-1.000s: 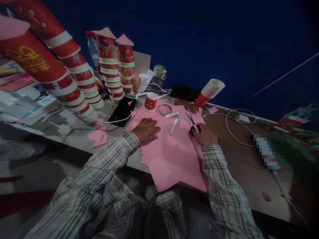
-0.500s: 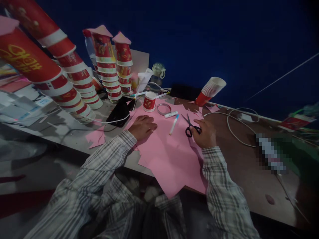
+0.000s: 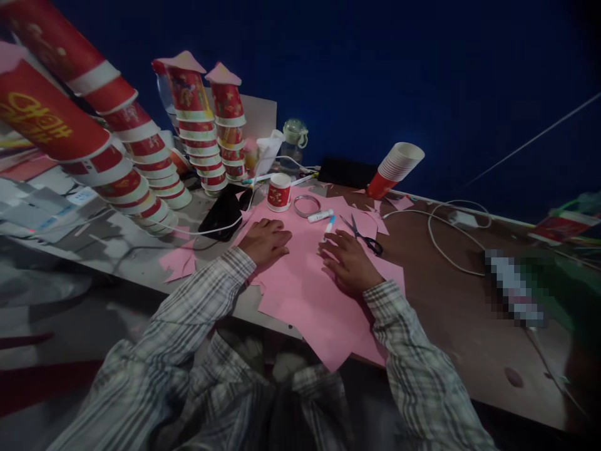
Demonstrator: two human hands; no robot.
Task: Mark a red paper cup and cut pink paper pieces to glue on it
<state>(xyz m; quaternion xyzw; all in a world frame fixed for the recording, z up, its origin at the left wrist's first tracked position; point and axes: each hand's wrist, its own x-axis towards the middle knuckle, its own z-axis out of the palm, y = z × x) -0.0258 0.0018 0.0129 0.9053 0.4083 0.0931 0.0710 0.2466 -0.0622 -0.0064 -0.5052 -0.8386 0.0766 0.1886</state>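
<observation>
My left hand (image 3: 266, 242) lies flat on the left part of the pink paper (image 3: 305, 294), fingers stretched out. My right hand (image 3: 352, 262) is over the paper's right side with its fingers spread. Its fingertips partly cover a white marker with a blue end (image 3: 331, 223); whether they touch it I cannot tell. Just beyond the right hand rest black-handled scissors (image 3: 360, 234), blades apart. A white capped pen or tube (image 3: 320, 216) and a roll of tape (image 3: 307, 205) lie farther up the paper, beside a red-and-white paper cup (image 3: 279, 193).
Tall stacks of red paper cups (image 3: 195, 125) with pink cone tops stand on the left. Nested cups (image 3: 397, 169) lean at the back right. A black phone-like slab (image 3: 224, 213), pink scraps (image 3: 178, 260), a cable (image 3: 434, 244) and a clear bottle (image 3: 294, 141) are around.
My right hand has left the scissors and moved left to the marker, its fingers spreading. The scissors stay on the table, slightly shifted. My left hand has hardly moved.
</observation>
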